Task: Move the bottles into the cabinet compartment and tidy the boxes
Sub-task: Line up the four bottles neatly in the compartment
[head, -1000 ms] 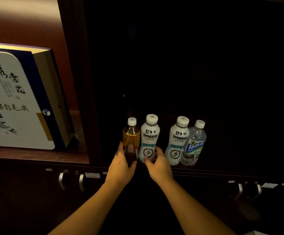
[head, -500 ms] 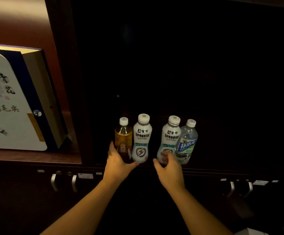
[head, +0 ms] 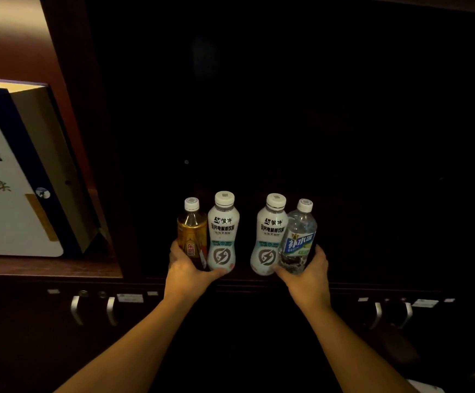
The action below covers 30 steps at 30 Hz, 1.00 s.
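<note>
At the cabinet ledge, left hand (head: 186,272) and right hand (head: 308,275) each cup two bottles (upright).

We see a dim scene: warm light falls from the upper left onto the box (head: 12,177) and its shelf, while the cabinet compartment (head: 344,137) sinks into near-black. The bottles' white labels catch light and stay legible. Wide-angle bending curves the edges; lower corners lie soft and murky.
</note>
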Each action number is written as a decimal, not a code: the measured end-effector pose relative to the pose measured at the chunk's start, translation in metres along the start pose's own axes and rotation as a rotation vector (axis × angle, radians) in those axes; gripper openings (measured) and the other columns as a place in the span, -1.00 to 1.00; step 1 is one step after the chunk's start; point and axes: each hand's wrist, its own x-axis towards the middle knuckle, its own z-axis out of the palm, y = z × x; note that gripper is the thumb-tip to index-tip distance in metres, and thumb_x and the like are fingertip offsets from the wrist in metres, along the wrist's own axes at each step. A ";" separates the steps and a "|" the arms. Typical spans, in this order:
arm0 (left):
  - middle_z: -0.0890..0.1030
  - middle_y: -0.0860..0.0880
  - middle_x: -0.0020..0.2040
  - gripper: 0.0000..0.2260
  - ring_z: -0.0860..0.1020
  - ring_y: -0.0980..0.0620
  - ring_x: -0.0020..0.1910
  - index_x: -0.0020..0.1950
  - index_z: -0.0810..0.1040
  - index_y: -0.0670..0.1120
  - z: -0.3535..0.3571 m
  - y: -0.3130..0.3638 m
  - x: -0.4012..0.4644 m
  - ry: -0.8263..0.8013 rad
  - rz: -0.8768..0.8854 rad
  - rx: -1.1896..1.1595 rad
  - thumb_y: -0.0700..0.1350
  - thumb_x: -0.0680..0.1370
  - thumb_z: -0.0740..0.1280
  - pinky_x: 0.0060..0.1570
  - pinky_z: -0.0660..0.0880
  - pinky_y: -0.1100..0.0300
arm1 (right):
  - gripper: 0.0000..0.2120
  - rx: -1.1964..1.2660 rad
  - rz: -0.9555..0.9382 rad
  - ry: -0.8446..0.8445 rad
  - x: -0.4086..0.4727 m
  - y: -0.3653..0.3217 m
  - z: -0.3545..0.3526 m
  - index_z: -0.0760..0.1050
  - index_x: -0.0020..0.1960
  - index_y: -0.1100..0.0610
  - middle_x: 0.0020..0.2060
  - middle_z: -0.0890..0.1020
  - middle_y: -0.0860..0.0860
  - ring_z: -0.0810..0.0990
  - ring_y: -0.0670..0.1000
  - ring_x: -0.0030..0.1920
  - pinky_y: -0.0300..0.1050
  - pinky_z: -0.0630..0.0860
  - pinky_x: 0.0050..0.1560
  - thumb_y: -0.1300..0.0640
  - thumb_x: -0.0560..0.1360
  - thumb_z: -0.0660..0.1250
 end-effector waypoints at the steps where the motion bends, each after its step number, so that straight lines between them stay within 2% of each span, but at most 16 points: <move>1: 0.34 -0.08 0.42 0.24 0.39 -0.13 0.39 0.54 -0.03 0.08 0.000 0.000 0.000 -0.001 -0.001 0.001 0.24 0.08 0.67 0.28 0.42 -0.05 | 0.10 0.035 -0.022 -0.033 0.003 0.001 0.001 0.13 0.54 0.05 0.41 0.36 0.07 0.44 0.09 0.35 0.08 0.46 0.28 -0.03 0.19 0.69; 4: 0.36 -0.07 0.41 0.24 0.40 -0.12 0.37 0.53 -0.02 0.08 0.000 -0.001 0.001 -0.004 0.007 0.006 0.26 0.06 0.66 0.25 0.43 -0.02 | -0.01 0.097 -0.062 -0.079 0.007 0.003 0.004 0.19 0.46 -0.03 0.26 0.51 -0.04 0.55 -0.01 0.23 -0.08 0.49 0.18 0.03 0.20 0.69; 9: 0.38 -0.07 0.39 0.27 0.42 -0.11 0.36 0.54 -0.01 0.02 0.002 0.001 0.001 -0.008 -0.017 -0.005 0.29 0.03 0.65 0.25 0.45 -0.04 | -0.04 0.139 -0.057 -0.057 0.008 0.005 0.008 0.19 0.43 -0.03 0.20 0.55 -0.08 0.58 -0.04 0.16 -0.18 0.47 0.06 0.04 0.21 0.69; 19: 0.36 -0.09 0.42 0.26 0.41 -0.11 0.38 0.55 -0.03 0.04 0.010 0.006 -0.002 -0.006 -0.003 0.009 0.27 0.07 0.66 0.25 0.45 -0.01 | -0.06 0.117 -0.042 -0.053 0.009 0.002 0.015 0.20 0.41 -0.03 0.18 0.55 -0.08 0.57 -0.04 0.12 -0.15 0.49 0.05 0.04 0.21 0.69; 24: 0.35 -0.08 0.43 0.27 0.42 -0.10 0.37 0.55 -0.04 0.04 0.013 0.009 -0.003 -0.001 -0.001 0.011 0.29 0.06 0.65 0.21 0.46 0.03 | -0.09 0.094 -0.042 -0.064 0.009 -0.003 0.022 0.21 0.38 -0.07 0.13 0.55 -0.14 0.56 -0.08 0.09 -0.22 0.44 -0.01 0.02 0.21 0.69; 30: 0.32 -0.11 0.45 0.27 0.42 -0.12 0.37 0.56 -0.07 0.05 0.017 0.012 -0.004 0.010 -0.002 0.032 0.27 0.09 0.66 0.24 0.48 -0.01 | -0.10 0.053 -0.055 -0.031 0.006 -0.002 0.028 0.22 0.38 -0.06 0.21 0.56 -0.06 0.58 0.00 0.15 -0.09 0.52 0.04 -0.01 0.22 0.68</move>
